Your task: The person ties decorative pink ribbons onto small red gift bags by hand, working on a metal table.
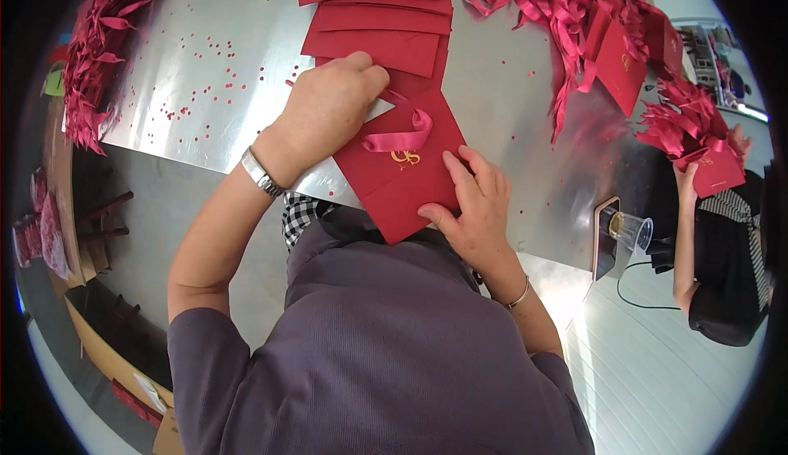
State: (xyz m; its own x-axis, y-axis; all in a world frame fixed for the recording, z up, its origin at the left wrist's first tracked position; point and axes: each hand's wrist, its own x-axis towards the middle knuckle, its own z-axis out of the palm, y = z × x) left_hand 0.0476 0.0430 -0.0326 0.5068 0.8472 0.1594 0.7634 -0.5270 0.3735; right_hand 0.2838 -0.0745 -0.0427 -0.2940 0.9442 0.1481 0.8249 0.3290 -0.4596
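Note:
A flat red paper bag [410, 184] with a gold emblem lies tilted at the front edge of the metal table. A pink ribbon [398, 139] loops across its face. My left hand [336, 98] is closed at the bag's upper left edge, with ribbon strands showing on both sides of it; the fingertips are hidden beneath the hand. My right hand [480, 209] grips the bag's lower right side, thumb on the front face and fingers along the edge. Just beyond my left hand, several flat red bags [373, 20] overlap in a stack.
Ribboned bags are heaped at far right [620, 65], and ribbons [98, 52] hang at far left. Red paper dots [217, 65] dot the metal table [164, 126]. A phone [606, 237] and clear plastic cup [632, 229] are near a co-worker [722, 250], who holds a ribboned bag [718, 172].

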